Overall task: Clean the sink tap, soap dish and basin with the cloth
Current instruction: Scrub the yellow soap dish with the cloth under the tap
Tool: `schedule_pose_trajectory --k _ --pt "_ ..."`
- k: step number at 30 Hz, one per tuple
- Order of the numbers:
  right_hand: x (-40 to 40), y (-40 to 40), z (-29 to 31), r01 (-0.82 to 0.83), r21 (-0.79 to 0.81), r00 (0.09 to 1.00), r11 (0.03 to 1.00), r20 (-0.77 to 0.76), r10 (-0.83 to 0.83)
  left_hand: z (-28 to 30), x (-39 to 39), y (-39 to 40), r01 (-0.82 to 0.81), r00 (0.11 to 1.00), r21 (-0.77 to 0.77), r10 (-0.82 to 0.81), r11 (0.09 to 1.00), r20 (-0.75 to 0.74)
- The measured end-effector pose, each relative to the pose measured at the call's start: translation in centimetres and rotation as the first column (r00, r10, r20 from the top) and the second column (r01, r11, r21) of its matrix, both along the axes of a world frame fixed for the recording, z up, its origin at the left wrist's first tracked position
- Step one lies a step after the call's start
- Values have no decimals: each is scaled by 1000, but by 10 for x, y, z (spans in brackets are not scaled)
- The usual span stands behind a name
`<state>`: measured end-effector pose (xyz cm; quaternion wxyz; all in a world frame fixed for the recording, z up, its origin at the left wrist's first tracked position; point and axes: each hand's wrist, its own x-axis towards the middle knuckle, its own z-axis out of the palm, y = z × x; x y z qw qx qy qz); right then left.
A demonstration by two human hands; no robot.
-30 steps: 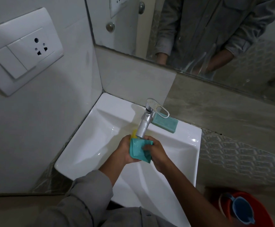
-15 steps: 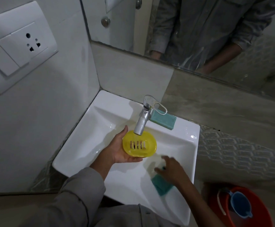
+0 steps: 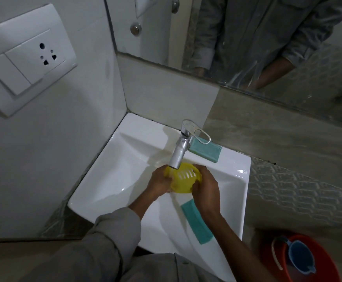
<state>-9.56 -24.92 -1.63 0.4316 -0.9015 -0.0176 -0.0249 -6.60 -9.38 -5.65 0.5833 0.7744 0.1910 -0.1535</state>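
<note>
Head view: yellow soap dish (image 3: 183,178) under tap (image 3: 181,148), grasped by left hand (image 3: 159,184) and right hand (image 3: 205,193). Teal cloth (image 3: 196,221) lies released on basin (image 3: 113,176) rim. No legible writing.

One white basin (image 3: 113,180). One chrome tap (image 3: 181,148) with one looped lever. One yellow soap dish (image 3: 183,180), six slots in its floor, gripped between two hands: one left hand (image 3: 159,183), one right hand (image 3: 205,191). One teal cloth (image 3: 196,221) on the basin's right slope. One teal soap bar (image 3: 205,150) on the back ledge. One red bucket (image 3: 312,267) on the floor, one blue mug (image 3: 301,258) inside it. One white switch plate (image 3: 24,60) with one socket. One mirror (image 3: 318,68).
</note>
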Motion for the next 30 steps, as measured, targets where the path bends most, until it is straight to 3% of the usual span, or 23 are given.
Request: schedule_pose_trajectory --k 4,7,8,10,13,15,19,22,25,27,29,30 --pt "-2 -7 -3 -93 -92 987 991 125 104 -2 -2 -3 -97 995 -327 84 940 -54" --pt "-2 -5 -8 -38 75 999 996 40 35 -3 -9 -1 -86 996 -414 73 906 -48" --pt "0 -4 -9 47 197 996 979 -82 -31 -1 -10 1 -85 996 -357 76 930 -40" --pt "6 -3 -13 258 364 905 895 -415 -92 6 -11 6 -75 997 -217 73 973 -16" --pt "10 0 -17 299 381 734 875 -678 44 21 -10 15 -10 999 -99 7 995 -32" --pt "12 8 -17 302 437 686 848 -717 125 31 -9 20 36 998 20 -34 999 -62" --pt "17 26 -17 290 639 684 713 -659 313 46 -4 29 98 995 249 -90 964 -42" --pt "25 35 -15 423 705 630 569 -680 375 49 -2 37 160 986 303 -170 940 6" --pt "33 39 -15 358 720 693 594 -631 348 43 -1 49 117 982 282 -153 952 109" --pt "35 42 -14 259 656 831 709 -526 183 33 -2 49 -87 986 149 64 985 154" --pt "31 47 -11 147 527 944 837 -327 41 28 -4 41 -354 935 -225 341 908 -98" --pt "27 51 -9 81 453 976 888 -216 21 28 -5 35 -415 907 -409 334 813 -258"
